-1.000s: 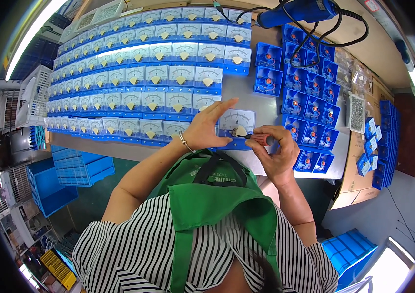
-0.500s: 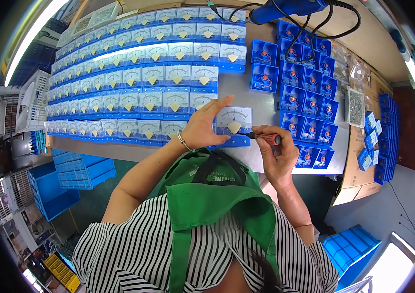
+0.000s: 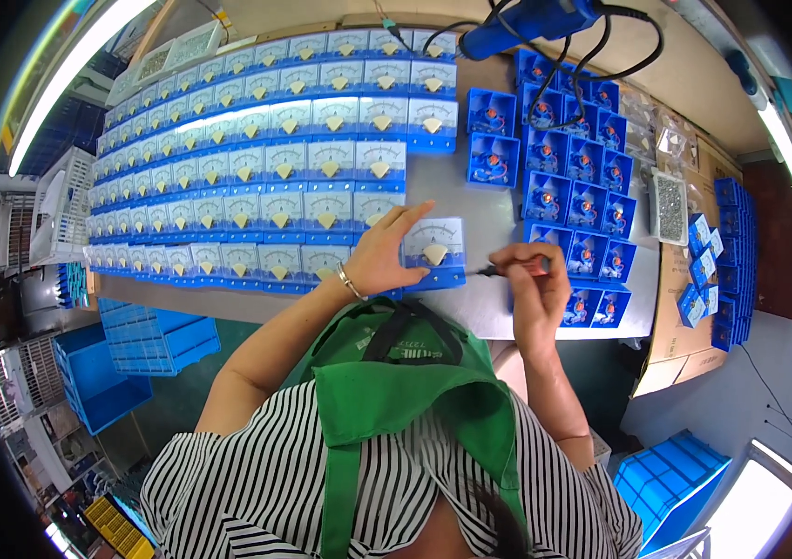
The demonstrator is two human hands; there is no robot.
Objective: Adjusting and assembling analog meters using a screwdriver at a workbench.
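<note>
A single analog panel meter (image 3: 435, 240) with a white dial, cream fan-shaped piece and blue base lies in front of me. My left hand (image 3: 385, 253) grips it from the left side, thumb at its lower edge and fingers along the upper left. Just right of the meter, my right hand (image 3: 540, 289) is closed around a screwdriver (image 3: 534, 267) with a red handle. Its dark shaft points left, and the tip is apart from the dial, near the base's right end. Rows of similar meters (image 3: 265, 163) stand close beyond my left hand.
Blue open boxes (image 3: 545, 196) with wired parts inside stand at the right. A blue power tool (image 3: 526, 28) with a black cable hangs above the far side. A tray of small metal parts (image 3: 668, 207) sits farther right. Blue crates (image 3: 158, 335) are at the lower left.
The screwdriver has drawn back right from the meter's face, moving with my right hand. My left hand stays on the meter. The whole view has shifted slightly.
</note>
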